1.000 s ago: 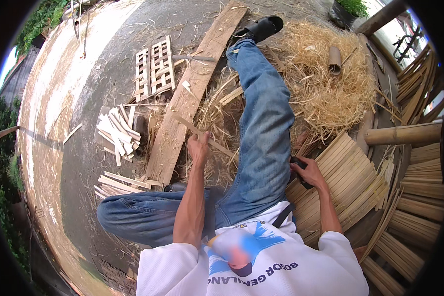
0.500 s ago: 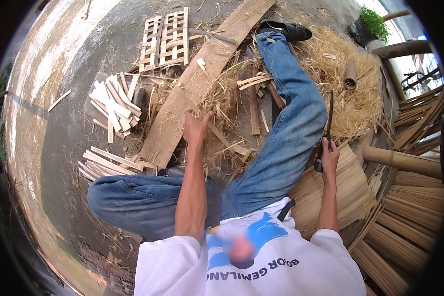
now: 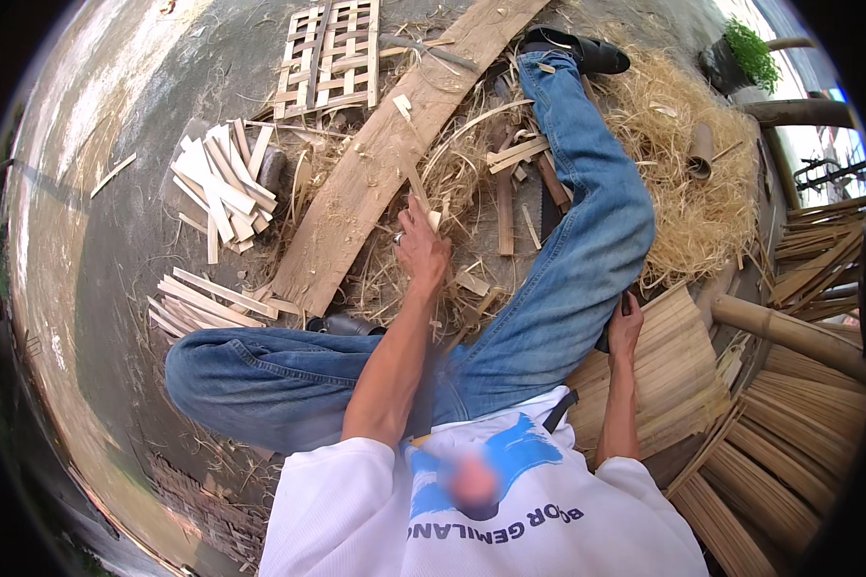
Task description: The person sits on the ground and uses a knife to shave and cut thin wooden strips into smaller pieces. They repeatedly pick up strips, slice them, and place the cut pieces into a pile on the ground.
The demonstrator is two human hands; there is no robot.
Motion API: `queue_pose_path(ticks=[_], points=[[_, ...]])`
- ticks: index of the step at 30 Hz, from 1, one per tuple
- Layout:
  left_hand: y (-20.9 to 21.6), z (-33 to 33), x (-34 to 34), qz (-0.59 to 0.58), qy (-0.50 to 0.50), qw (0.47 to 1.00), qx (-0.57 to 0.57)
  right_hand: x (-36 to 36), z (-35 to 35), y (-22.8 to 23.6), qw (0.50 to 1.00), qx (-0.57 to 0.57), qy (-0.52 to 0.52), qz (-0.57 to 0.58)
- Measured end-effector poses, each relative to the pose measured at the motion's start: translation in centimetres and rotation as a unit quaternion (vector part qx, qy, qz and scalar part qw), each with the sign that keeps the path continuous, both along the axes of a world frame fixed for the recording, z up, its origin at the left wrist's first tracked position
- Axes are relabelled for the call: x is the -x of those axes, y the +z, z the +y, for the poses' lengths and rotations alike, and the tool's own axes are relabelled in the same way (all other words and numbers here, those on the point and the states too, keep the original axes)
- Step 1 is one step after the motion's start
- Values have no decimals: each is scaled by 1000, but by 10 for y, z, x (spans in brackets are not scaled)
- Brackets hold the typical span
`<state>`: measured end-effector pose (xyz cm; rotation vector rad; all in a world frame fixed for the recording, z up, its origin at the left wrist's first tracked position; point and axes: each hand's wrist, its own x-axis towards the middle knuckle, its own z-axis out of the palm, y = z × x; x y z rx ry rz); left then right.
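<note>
My left hand (image 3: 421, 242) is closed around a thin bamboo strip (image 3: 417, 181), which points away over the edge of a long wooden plank (image 3: 356, 183). A pale end of the strip shows beside the thumb. Down by my right thigh, my right hand (image 3: 625, 325) grips a knife with a dark handle (image 3: 602, 340). Its blade is hidden from sight, apparently behind my leg. The plank runs diagonally between my bent left leg and outstretched right leg (image 3: 597, 192).
Pale strips lie piled left of the plank (image 3: 223, 188), with another bundle (image 3: 207, 303) by my left knee. A woven lattice panel (image 3: 329, 58) is beyond. Shavings (image 3: 683, 192) and a bamboo tube (image 3: 700, 152) lie right of my leg, near a bamboo pole (image 3: 789, 332).
My left hand has moved right, and its strip now points more directly away. My right hand has dropped nearer my thigh, and the knife blade that stood in view is now hidden.
</note>
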<state>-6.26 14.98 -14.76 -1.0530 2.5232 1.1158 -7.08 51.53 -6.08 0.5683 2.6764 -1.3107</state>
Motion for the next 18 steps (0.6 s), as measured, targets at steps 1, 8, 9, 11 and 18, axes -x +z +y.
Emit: queue_pose_path(ticks=[1, 8, 9, 11, 18], points=[[0, -2, 1, 23, 9, 1000, -6, -1, 0, -1, 1000, -1, -6, 2], [13, -13, 1, 88, 47, 994, -39, -2, 15, -22, 1000, -5, -5, 18], [9, -13, 0, 112, 45, 992, -23, -2, 15, -23, 1000, 1, 4, 18], [6, -14, -2, 162, 42, 986, 9, -7, 11, -20, 1000, 2, 8, 16], [-4, -13, -14, 136, 33, 989, -43, -37, 4, -7, 996, -52, 54, 55]])
